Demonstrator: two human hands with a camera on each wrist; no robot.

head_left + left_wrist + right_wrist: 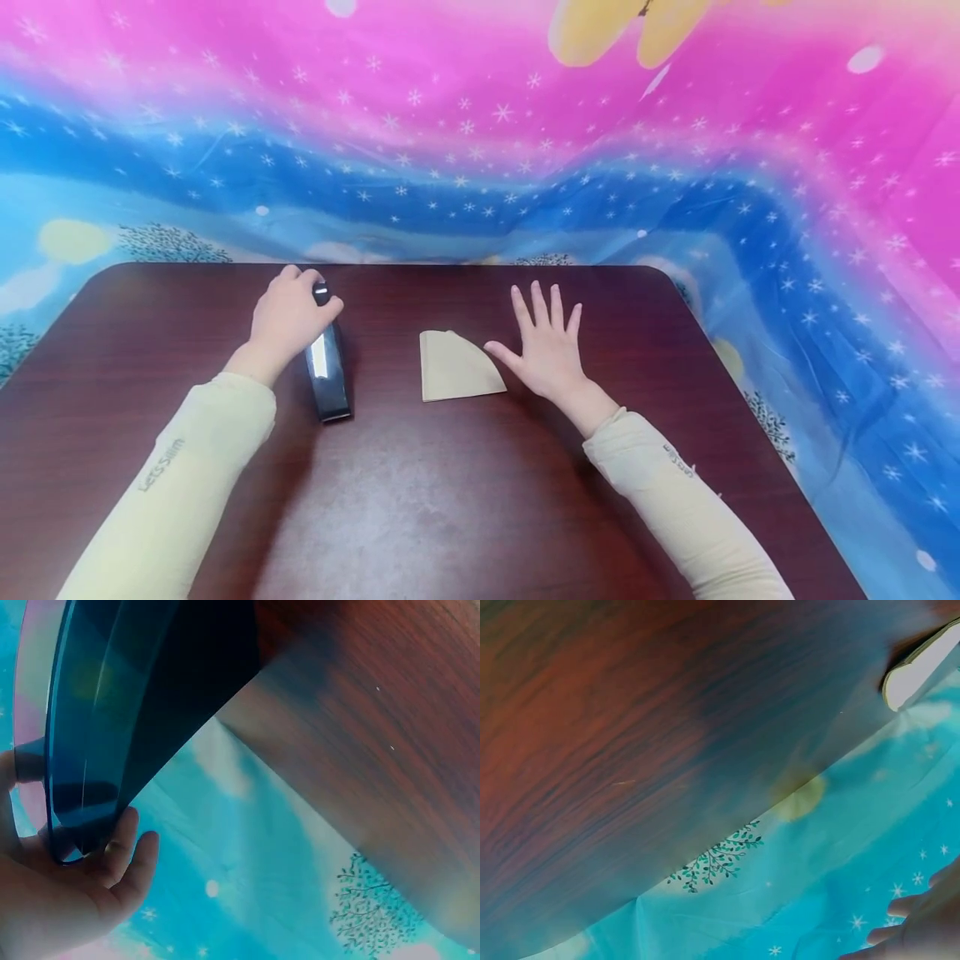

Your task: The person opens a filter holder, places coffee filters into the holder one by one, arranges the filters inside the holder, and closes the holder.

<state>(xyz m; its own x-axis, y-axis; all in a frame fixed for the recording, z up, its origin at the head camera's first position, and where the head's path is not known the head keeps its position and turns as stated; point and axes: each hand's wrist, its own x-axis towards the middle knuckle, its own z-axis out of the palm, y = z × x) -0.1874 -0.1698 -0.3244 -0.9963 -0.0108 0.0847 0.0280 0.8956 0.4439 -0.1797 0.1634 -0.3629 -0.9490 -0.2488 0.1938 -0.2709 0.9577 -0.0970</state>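
Presently, the left hand (288, 315) grips the far end of an elongated glossy black object (328, 379), thumb and fingers curled around it; exact type unclear, and whether its near end bears on the dark wood-grain table (420, 517) cannot be told. Right hand (551, 358): wide, fingers spread, holding nothing. Tan fan-shaped coffee filter paper (459, 368) lies on the table between the hands, beside the right thumb; contact uncertain. Patterned pink-and-blue cloth (465, 200) hangs behind the table.
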